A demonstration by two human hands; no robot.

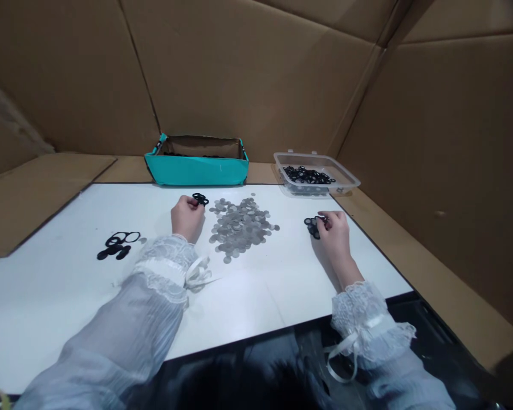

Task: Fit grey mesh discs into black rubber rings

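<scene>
Between the fingertips of my left hand [188, 217] is a black piece with round openings [200, 199], held just left of a heap of small grey discs [241, 226]. Over on the right, the closed fingers of my right hand [334, 229] are on a dark piece with several round lobes [312, 226], some of them with grey discs in them. My fingers partly cover both pieces. Several black rings and dark pieces [113, 249] lie on the white tabletop left of my left hand.
A turquoise-fronted box [199, 171] with dark contents stands at the back. To its right, a clear plastic tray [346, 177] holds many black rings [308, 175]. Cardboard walls [248, 74] rise behind and on the right. The white tabletop [239, 302] ends at a dark area near me.
</scene>
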